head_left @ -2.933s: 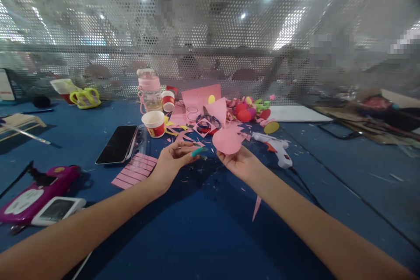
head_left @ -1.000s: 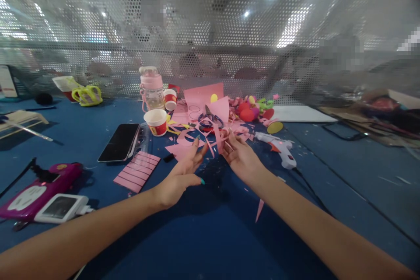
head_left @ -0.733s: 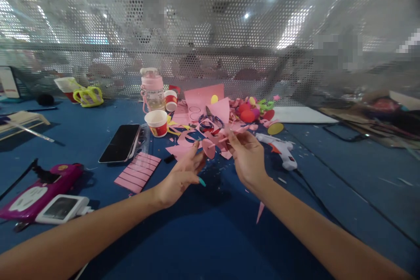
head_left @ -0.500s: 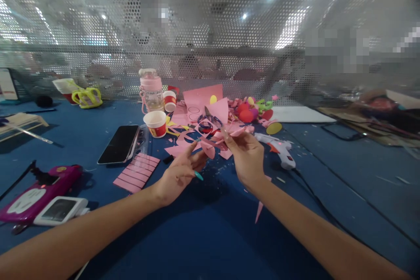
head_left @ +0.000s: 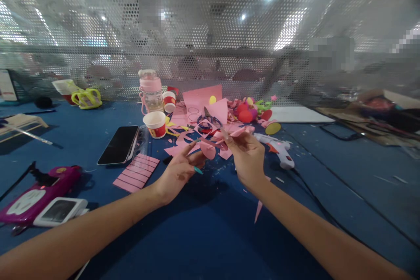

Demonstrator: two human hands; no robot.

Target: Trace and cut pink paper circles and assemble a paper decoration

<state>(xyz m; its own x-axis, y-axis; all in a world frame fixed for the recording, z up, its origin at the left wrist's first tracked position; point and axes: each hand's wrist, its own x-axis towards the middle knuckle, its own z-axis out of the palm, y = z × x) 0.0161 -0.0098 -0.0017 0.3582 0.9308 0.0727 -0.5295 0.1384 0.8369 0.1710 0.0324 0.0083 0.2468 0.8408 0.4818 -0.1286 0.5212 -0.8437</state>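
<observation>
Both my hands meet above the middle of the blue table. My right hand (head_left: 248, 155) pinches a pink craft-sheet cutout (head_left: 208, 150) with a rounded lower part; its upper part merges with the pink scraps behind. My left hand (head_left: 180, 170) has its index and middle fingers at the left edge of this cutout, with the thumb, teal-nailed, lower down; its exact grip is partly hidden. Just beyond lie scissors (head_left: 208, 123) with dark handles, among pink scraps (head_left: 185, 138) and a pink sheet with drawn circles (head_left: 193, 111).
A phone (head_left: 120, 145) and a lined pink sheet (head_left: 137, 172) lie left, with a paper cup (head_left: 155, 124) and a pink-lidded bottle (head_left: 151, 89) behind. At right is a glue gun (head_left: 278, 149) with its cable. A magenta device (head_left: 42, 190) sits front left. Perforated metal (head_left: 210, 30) rises behind.
The pink cutout has turned slightly and shows a rounder face. My left hand has shifted a little; my right hand stays nearly in place.
</observation>
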